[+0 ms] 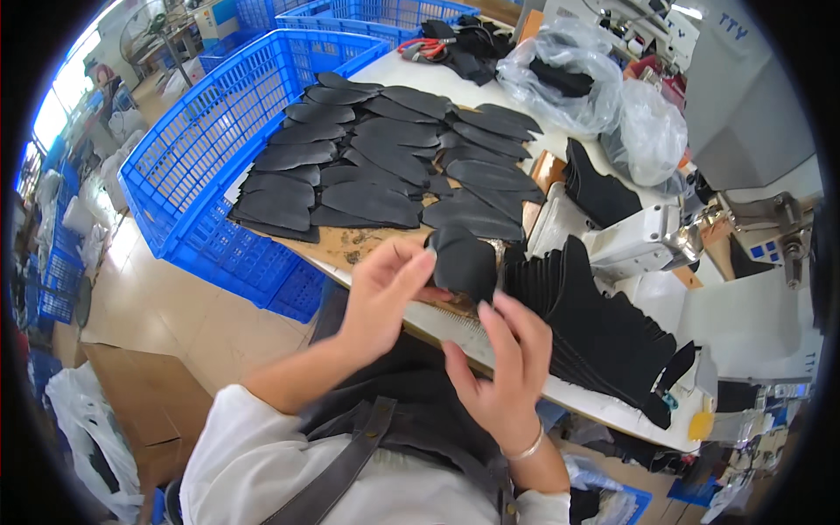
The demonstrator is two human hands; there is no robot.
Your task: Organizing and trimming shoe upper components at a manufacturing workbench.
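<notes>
My left hand (382,284) is closed, thumb against fingers, on a curved black leather-like piece (464,262) held above the table's front edge. Just below and to the right, my right hand (509,367) has its thumb and fingers apart; its fingertips are close to the piece, and I cannot tell whether they touch it. Beyond my hands, many black tongue-shaped pieces (385,157) lie in overlapping rows on a brown board (337,248). To the right, black boot-shaped pieces (577,306) are stacked in an overlapping row beside a sewing machine's white arm (634,241).
Blue plastic crates (206,131) stand against the table's left side. Clear plastic bags (560,74) and red-handled scissors (426,48) lie at the far side of the white table (385,70). An open cardboard box (149,394) is on the floor at lower left.
</notes>
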